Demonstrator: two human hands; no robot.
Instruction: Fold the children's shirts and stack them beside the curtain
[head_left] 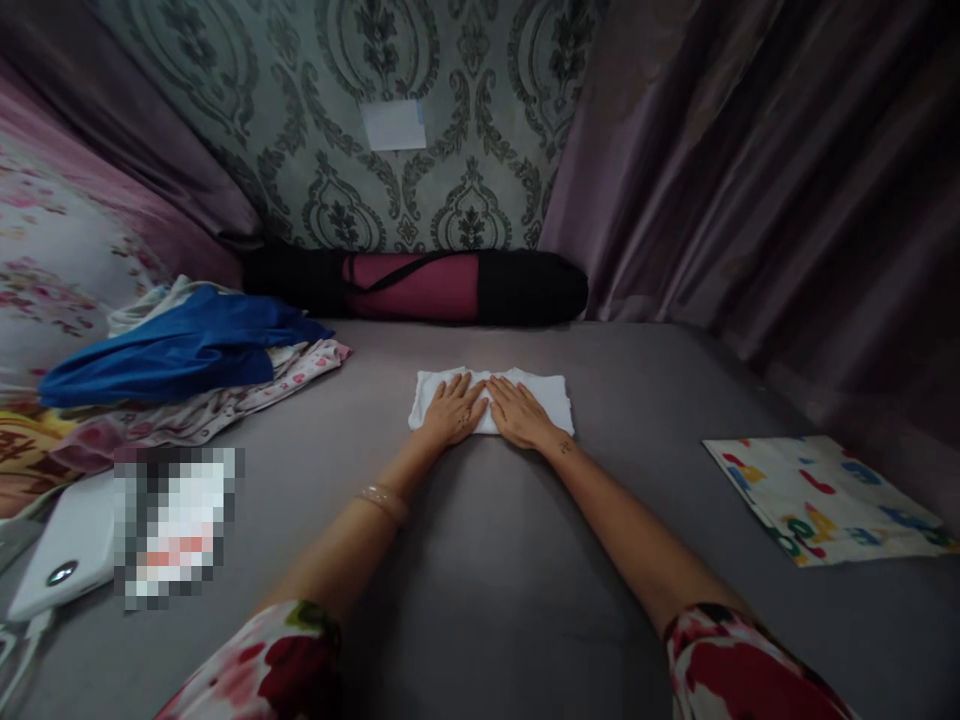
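A white folded cloth (553,398) lies flat on the grey sheet, wider than it is deep. My left hand (453,410) rests palm down on its left half, fingers stretched out and slightly spread. On the right half my right hand (519,412) lies flat in the same way. The thumbs and fingertips of both hands come close together near the middle of the cloth. Neither hand grips anything. Parts of the cloth are hidden beneath the palms.
Folded fabric with colourful letters (832,495) lies at the right. At the left are a heap of clothes with a blue garment (172,345) on top, a white power bank (71,540) with a cable, and a blurred item. A black and maroon long bag (420,285) lies along the wall.
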